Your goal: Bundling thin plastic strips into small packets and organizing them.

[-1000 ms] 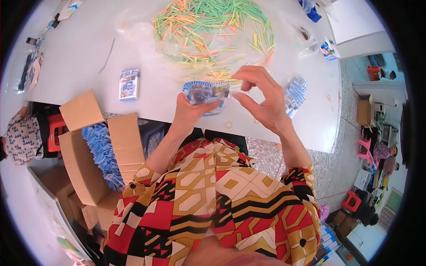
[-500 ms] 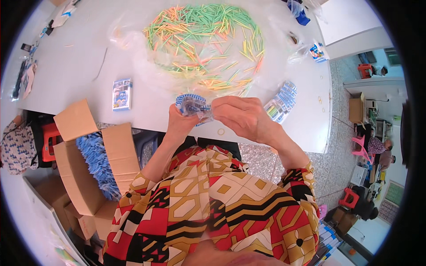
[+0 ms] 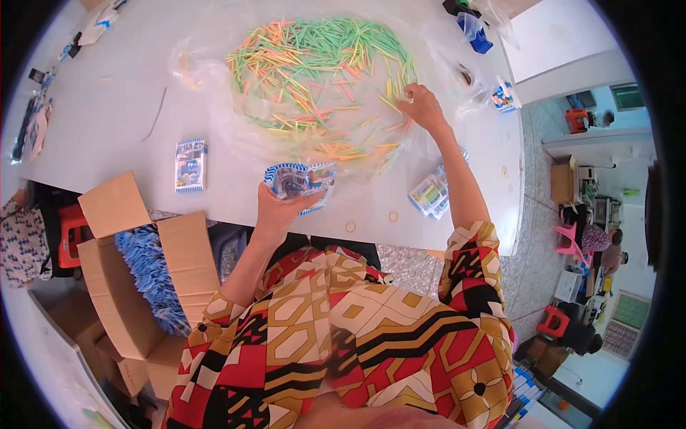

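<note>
My left hand (image 3: 277,214) is closed around a small blue-and-white striped packet (image 3: 299,187). The packet's mouth gapes at the top, and its content is hard to make out. Farther off, my right hand (image 3: 423,109) reaches over the right side of a pile of thin coloured sticks (image 3: 336,44). Its fingers are bent but apart, close to some yellow sticks, and nothing shows between them. The sticks are green, yellow and orange and lie in a loose ring on clear plastic sheeting (image 3: 193,64).
A striped packet (image 3: 191,166) lies on the white table (image 3: 107,136) at left. More packets (image 3: 431,194) lie fanned out under my right forearm. Rubber bands (image 3: 350,227) rest by the near edge. An open carton (image 3: 128,300) full of blue packets (image 3: 151,275) stands below left.
My right hand has left the packet and moved forward and right to the sticks. My left hand still holds the packet, now slightly lower, with its mouth more spread.
</note>
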Available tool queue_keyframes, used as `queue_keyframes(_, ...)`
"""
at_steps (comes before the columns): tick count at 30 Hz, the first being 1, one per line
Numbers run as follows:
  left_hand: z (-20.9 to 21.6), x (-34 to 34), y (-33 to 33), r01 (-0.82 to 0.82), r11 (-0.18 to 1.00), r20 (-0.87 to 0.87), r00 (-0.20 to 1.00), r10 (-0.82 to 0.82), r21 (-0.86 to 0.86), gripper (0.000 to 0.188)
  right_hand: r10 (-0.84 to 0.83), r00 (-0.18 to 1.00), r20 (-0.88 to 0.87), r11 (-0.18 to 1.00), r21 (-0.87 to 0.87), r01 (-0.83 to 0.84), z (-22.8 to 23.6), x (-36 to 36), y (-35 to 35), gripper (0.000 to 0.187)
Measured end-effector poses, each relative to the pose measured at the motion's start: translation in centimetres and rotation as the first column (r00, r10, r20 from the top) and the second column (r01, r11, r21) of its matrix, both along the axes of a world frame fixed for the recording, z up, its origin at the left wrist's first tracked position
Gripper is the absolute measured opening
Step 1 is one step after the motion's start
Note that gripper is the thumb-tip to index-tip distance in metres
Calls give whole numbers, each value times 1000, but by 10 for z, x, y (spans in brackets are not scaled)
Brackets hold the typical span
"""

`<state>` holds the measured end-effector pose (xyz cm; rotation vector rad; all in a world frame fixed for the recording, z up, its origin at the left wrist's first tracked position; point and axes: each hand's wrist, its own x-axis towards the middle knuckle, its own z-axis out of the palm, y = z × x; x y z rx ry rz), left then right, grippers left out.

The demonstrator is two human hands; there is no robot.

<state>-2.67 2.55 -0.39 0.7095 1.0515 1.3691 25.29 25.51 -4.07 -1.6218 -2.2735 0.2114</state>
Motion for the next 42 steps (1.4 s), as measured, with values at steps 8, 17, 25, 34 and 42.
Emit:
queue_keyframes(8,-2,-8,1,58,998,52,997,-57,-11,33,-189,977,99,935,-287,210,7,-23,35,39)
queue_keyframes(17,-3,-10,3,40,999,101,994,-38,-23,30,-124,982,140,948,-276,159,8,-34,28,45)
queue_keyframes(25,-1,-12,1,32,998,72,997,-27,-59,32,3,997,-78,996,84,3,5,-28,65,26)
queue_keyframes(34,-7,-19,5,-25,996,92,995,32,-83,26,125,966,225,984,93,-149,7,-49,115,27)
queue_keyframes(42,-10,-21,10,-12,996,106,994,22,-94,26,73,916,395,993,61,-106,-3,-72,143,21)
